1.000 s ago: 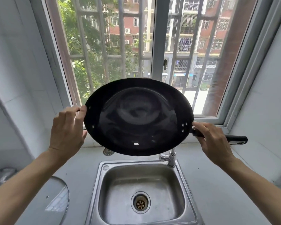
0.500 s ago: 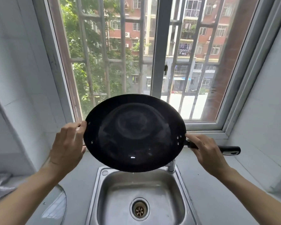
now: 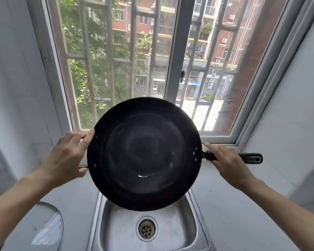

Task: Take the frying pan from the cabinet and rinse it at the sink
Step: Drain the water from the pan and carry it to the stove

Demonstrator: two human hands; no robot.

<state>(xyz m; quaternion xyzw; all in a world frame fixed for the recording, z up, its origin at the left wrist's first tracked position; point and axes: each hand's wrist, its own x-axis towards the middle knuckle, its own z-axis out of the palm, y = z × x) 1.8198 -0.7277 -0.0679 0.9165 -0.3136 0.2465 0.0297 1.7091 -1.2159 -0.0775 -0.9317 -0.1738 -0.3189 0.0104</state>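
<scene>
A round black frying pan [image 3: 144,153] hangs tilted above the steel sink [image 3: 181,230], its inside facing me. My left hand [image 3: 67,156] grips the pan's left rim, at a small side handle. My right hand [image 3: 225,163] is wrapped round the long black handle [image 3: 250,158], which sticks out to the right. The pan covers the back of the sink and hides the tap. The drain [image 3: 146,230] shows below the pan, and I see no water running.
A barred window [image 3: 134,60] fills the wall behind the sink, with its sill just past the pan. Grey countertop [image 3: 225,214] lies on both sides of the sink. A glass lid [image 3: 47,229] rests on the counter at the lower left. White tiled walls close in left and right.
The pan has come down toward the sink, held in both hands, and now covers the tap and the basin's back edge. Both grips are unchanged.
</scene>
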